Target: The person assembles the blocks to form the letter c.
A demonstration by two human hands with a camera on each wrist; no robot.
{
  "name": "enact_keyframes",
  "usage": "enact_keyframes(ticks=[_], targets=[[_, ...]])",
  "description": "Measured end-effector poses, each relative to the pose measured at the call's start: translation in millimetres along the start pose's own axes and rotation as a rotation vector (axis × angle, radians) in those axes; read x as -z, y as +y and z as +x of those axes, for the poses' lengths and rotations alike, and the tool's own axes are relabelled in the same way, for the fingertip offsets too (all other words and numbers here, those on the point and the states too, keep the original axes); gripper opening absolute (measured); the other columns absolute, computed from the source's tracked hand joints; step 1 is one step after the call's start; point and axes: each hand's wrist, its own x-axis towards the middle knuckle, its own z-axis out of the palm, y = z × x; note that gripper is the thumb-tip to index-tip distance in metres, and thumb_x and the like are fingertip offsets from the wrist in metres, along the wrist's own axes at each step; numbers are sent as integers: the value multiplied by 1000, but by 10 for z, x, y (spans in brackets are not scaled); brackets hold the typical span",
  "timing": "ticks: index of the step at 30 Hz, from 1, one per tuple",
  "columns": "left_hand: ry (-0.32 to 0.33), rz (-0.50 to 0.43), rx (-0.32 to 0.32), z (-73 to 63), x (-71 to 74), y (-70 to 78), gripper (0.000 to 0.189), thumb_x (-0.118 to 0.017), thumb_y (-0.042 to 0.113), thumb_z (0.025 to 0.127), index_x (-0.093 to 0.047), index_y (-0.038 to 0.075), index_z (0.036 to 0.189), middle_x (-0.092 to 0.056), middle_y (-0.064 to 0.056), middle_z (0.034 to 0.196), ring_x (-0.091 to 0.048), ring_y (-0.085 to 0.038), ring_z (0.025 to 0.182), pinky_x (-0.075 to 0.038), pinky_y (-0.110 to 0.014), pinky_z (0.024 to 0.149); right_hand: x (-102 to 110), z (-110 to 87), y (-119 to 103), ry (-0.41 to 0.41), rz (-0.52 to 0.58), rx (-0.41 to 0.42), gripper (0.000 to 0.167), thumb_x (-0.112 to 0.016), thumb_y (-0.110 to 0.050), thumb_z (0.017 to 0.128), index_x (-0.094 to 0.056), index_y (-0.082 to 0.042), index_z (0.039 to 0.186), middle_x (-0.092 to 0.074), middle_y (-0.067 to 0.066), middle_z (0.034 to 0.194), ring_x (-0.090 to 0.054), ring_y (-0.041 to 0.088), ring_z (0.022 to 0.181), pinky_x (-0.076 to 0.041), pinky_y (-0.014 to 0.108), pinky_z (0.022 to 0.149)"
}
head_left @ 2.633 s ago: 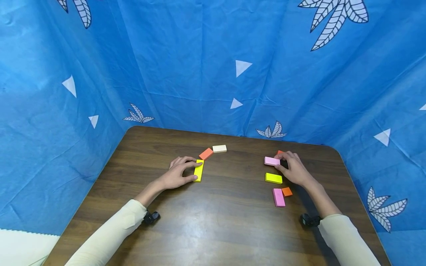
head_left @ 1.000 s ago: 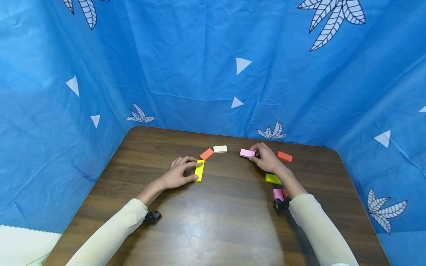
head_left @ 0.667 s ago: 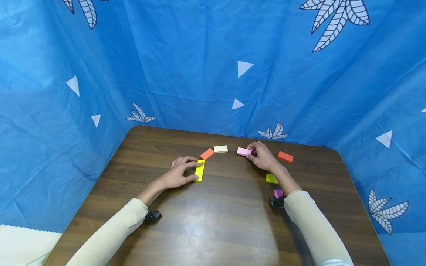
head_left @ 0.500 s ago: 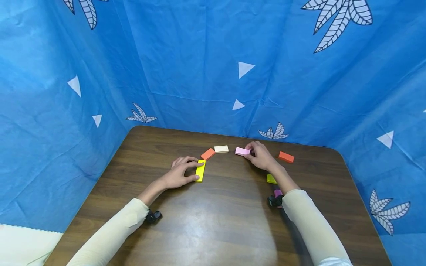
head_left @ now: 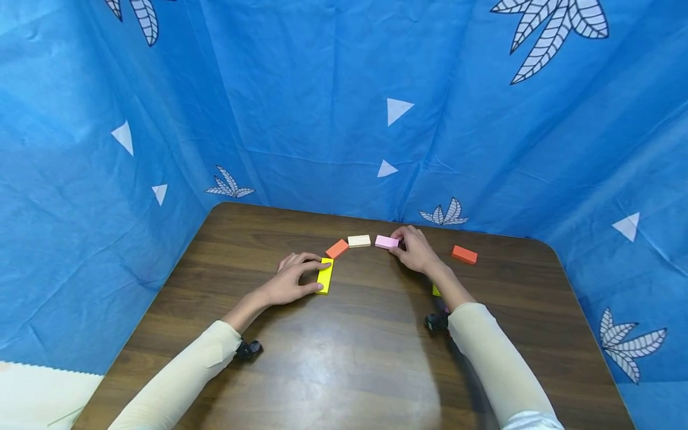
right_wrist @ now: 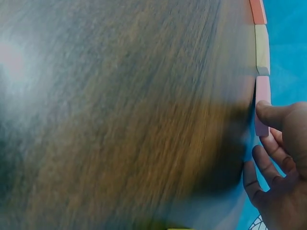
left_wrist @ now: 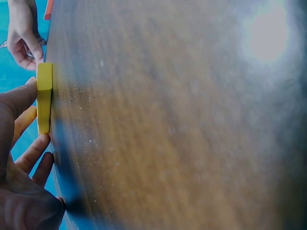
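My left hand (head_left: 290, 282) pinches the yellow wooden block (head_left: 325, 278) between thumb and fingers at its two ends, and the block lies on the table. An orange block (head_left: 337, 248) touches or nearly meets its far end, followed by a cream block (head_left: 359, 241). With thumb and fingertips my right hand (head_left: 416, 253) pinches a light pink block (head_left: 384, 242) by its right end. Only a small gap separates the pink block from the cream one. In the right wrist view the pink block (right_wrist: 262, 88) lines up below the cream block (right_wrist: 262, 48).
Another orange block (head_left: 464, 254) lies right of my right hand. A second yellow block (head_left: 436, 291) and a darker pink block are mostly hidden under my right forearm. A blue cloth (head_left: 301, 119) hangs along the far edge and sides of the brown table (head_left: 317, 370).
My right hand has carried the light pink block leftward and away from me, from beside the right-hand blocks to near the cream block. The left hand stays on the yellow block.
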Motion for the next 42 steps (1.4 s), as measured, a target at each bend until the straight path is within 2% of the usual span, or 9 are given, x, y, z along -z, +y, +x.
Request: enact_keyframes(ticks=[6, 26, 32, 36, 42], targets=[[4, 3, -2, -4, -5, -5, 52, -78, 32, 100, -66, 23, 149, -56, -10, 156, -47, -38, 151, -11, -74, 131, -39, 14, -27, 12, 14, 9, 27, -75, -14, 101, -67, 0, 122, -65, 20, 122, -56, 34, 114, -48, 51, 102], [-3, -2, 5, -10, 18, -9, 53, -78, 32, 100, -66, 22, 150, -56, -9, 157, -45, -38, 152, -10, -73, 131, -81, 22, -107, -1, 17, -20, 29, -76, -16, 101, -66, 0, 124, -64, 19, 123, -56, 34, 115, -47, 51, 103], [-7, -2, 5, -30, 13, -13, 53, -78, 32, 100, -65, 22, 150, -56, -10, 157, -45, -38, 152, -10, -72, 132, -83, 3, -93, -14, 31, -15, 43, -78, -19, 100, -61, 0, 135, -63, 21, 130, -58, 36, 119, -48, 53, 108], [-9, 1, -1, -33, 7, -11, 53, -78, 33, 100, -65, 22, 150, -56, -10, 157, -45, -38, 152, -10, -73, 131, -19, -35, -46, -44, 63, -30, 54, -79, -24, 100, -55, -1, 143, -61, 21, 136, -59, 37, 124, -49, 56, 113], [-8, -1, -3, -36, 9, -17, 53, -78, 32, 100, -65, 22, 151, -55, -10, 158, -44, -38, 152, -10, -73, 131, 190, -207, 88, -72, 57, -48, 53, -76, -25, 102, -55, 0, 143, -63, 22, 136, -60, 40, 126, -48, 60, 116]])
